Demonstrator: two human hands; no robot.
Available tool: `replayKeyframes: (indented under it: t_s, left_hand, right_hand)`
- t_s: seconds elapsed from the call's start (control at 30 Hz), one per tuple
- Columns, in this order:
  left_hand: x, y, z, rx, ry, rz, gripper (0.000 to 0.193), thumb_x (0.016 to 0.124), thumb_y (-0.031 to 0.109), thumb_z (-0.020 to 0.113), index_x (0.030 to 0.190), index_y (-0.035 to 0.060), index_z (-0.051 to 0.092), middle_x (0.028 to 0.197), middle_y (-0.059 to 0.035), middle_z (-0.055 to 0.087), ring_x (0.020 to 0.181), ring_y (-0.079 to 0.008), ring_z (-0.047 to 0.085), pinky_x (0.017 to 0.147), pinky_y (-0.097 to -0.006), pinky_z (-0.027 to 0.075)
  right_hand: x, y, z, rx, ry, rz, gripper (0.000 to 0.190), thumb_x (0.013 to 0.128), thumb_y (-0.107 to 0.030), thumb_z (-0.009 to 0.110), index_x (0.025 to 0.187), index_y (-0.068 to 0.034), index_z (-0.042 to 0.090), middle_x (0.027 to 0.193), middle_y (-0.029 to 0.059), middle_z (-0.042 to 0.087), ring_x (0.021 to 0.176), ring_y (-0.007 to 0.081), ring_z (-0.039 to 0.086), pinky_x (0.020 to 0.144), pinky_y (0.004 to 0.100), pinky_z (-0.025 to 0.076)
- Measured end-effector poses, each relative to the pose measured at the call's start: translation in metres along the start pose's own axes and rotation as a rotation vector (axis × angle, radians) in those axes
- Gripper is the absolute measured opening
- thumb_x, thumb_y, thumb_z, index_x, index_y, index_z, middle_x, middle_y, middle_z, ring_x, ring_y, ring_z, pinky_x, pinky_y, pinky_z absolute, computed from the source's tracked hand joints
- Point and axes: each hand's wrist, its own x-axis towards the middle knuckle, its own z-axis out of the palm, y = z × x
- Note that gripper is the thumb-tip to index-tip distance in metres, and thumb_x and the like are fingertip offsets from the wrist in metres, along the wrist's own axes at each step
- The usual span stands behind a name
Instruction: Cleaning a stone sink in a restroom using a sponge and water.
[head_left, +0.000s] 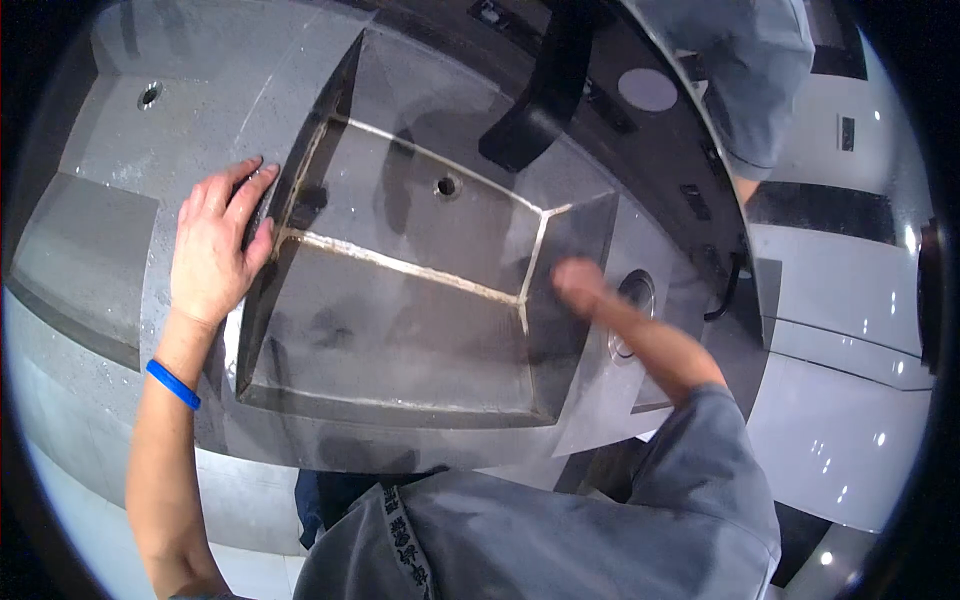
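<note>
A grey stone-like sink basin (390, 352) with sloping walls lies before me, its seams lined with whitish, partly brown-stained sealant (409, 266). The round drain hole (447, 187) sits in its floor. On the wet ledge at the basin's left edge rests my left hand (217, 232), fingers somewhat apart and holding nothing; a blue wristband (173, 385) circles that wrist. My right hand (579, 285) is motion-blurred over the basin's right sloping wall (566, 330). Whether it grips anything, or touches the wall, I cannot tell.
A black faucet (536, 127) juts over the basin from behind. A second basin (90, 225) with its own drain (150, 95) adjoins on the left. Right of the basin, a round metal-rimmed opening (634, 315) sits in the counter. A mirror (697, 150) rises along the back.
</note>
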Motion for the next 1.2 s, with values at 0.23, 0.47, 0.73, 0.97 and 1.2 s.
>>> replayKeyframes:
  t_s: [0.23, 0.47, 0.73, 0.97, 1.2]
  left_hand:
    - [-0.001, 0.0, -0.001, 0.01, -0.006, -0.007, 0.054, 0.077, 0.011, 0.066, 0.13, 0.0124, 0.056, 0.131, -0.0084, 0.053, 0.12, -0.0314, 0.05, 0.1, -0.043, 0.041]
    - [0.002, 0.0, 0.0, -0.021, -0.059, -0.029, 0.057, 0.077, 0.008, 0.064, 0.133, 0.0102, 0.054, 0.134, -0.0114, 0.052, 0.122, -0.0336, 0.048, 0.105, -0.0441, 0.038]
    - [0.001, 0.002, -0.002, 0.034, -0.036, 0.014, 0.053, 0.08, 0.012, 0.064, 0.132, 0.0126, 0.055, 0.133, -0.0097, 0.053, 0.121, -0.032, 0.049, 0.104, -0.0432, 0.039]
    - [0.001, 0.0, 0.005, 0.027, -0.041, 0.019, 0.054, 0.081, 0.01, 0.063, 0.133, 0.013, 0.054, 0.135, -0.0104, 0.052, 0.123, -0.0323, 0.048, 0.105, -0.0431, 0.038]
    - [-0.001, 0.0, 0.001, 0.054, -0.058, -0.008, 0.053, 0.08, 0.009, 0.064, 0.132, 0.0116, 0.054, 0.133, -0.0112, 0.053, 0.121, -0.0325, 0.049, 0.104, -0.0429, 0.039]
  right_hand:
    - [-0.033, -0.029, -0.012, 0.083, 0.129, 0.044, 0.02, 0.083, -0.018, 0.053, 0.092, -0.003, 0.064, 0.095, 0.0226, 0.063, 0.096, 0.0375, 0.062, 0.083, 0.0491, 0.049]
    - [-0.071, -0.018, -0.01, 0.105, 0.123, -0.148, 0.015, 0.082, -0.015, 0.055, 0.083, -0.006, 0.068, 0.095, 0.0164, 0.068, 0.093, 0.0342, 0.065, 0.076, 0.0478, 0.053]
    - [-0.027, 0.004, 0.001, -0.02, 0.114, -0.033, 0.022, 0.081, -0.016, 0.053, 0.085, -0.002, 0.07, 0.092, 0.0219, 0.067, 0.085, 0.0336, 0.067, 0.079, 0.0433, 0.054]
    - [-0.139, -0.168, 0.008, 0.209, -0.099, 0.0, 0.009, 0.073, -0.006, 0.061, 0.078, -0.004, 0.068, 0.087, 0.0135, 0.068, 0.089, 0.0309, 0.063, 0.072, 0.0395, 0.055]
    - [-0.093, -0.156, 0.073, 0.438, 0.708, -0.023, 0.013, 0.078, -0.004, 0.054, 0.088, -0.003, 0.062, 0.074, 0.0188, 0.063, 0.074, 0.0369, 0.063, 0.064, 0.0463, 0.05]
